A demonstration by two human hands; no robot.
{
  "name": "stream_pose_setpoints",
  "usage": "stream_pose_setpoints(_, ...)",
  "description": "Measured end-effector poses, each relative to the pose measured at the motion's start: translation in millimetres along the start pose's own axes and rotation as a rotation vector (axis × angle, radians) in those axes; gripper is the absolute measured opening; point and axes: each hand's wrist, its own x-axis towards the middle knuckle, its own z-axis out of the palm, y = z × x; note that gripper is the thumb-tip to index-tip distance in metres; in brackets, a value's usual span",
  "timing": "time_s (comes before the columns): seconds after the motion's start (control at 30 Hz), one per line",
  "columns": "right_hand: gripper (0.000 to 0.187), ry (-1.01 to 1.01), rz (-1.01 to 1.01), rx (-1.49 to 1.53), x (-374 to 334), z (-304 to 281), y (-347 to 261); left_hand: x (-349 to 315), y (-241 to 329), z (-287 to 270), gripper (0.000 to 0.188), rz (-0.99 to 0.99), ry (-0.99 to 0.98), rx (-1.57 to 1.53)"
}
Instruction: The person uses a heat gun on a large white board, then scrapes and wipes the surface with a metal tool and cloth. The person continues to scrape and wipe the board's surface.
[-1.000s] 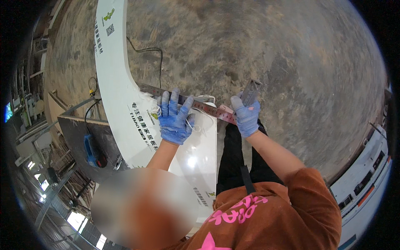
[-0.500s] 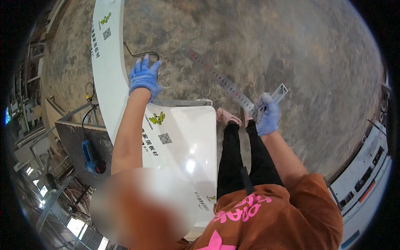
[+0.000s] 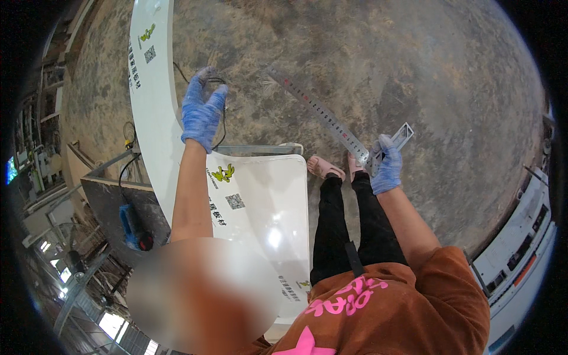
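A long white board (image 3: 266, 201) with yellow-green marks lies in front of me and runs away to the upper left. My left hand (image 3: 201, 112), in a blue glove, reaches out over the board's far right edge. Its fingers are curled and apart, and a thin black cable (image 3: 220, 127) loops past the fingertips. My right hand (image 3: 386, 168), also gloved in blue, grips a metal square ruler (image 3: 322, 115) at its stock. It holds the ruler off the board, above the floor, with the long blade pointing up and left.
A dark metal bench (image 3: 109, 198) at the left carries a blue power tool (image 3: 133, 228). My feet in pink sandals (image 3: 325, 168) stand on rough concrete floor (image 3: 426, 71) beside the board. A white machine body (image 3: 520, 236) lines the right rim.
The ruler has come off the board and swung right in my right hand. My left hand let go of it and stretched out to the board's far edge by the cable.
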Motion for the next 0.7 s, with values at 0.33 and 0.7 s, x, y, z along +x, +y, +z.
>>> stream_pose_setpoints(0.33, 0.024, -0.250, 0.002, -0.108, -32, 27, -24, -101, 19, 16, 0.045, 0.516, 0.025, 0.494)
stream_pose_setpoints(0.7, 0.021, -0.512, -0.081, -0.258, -48, 52, 12, -130, -7, 35, 0.043, 0.563, -0.090, 0.647)
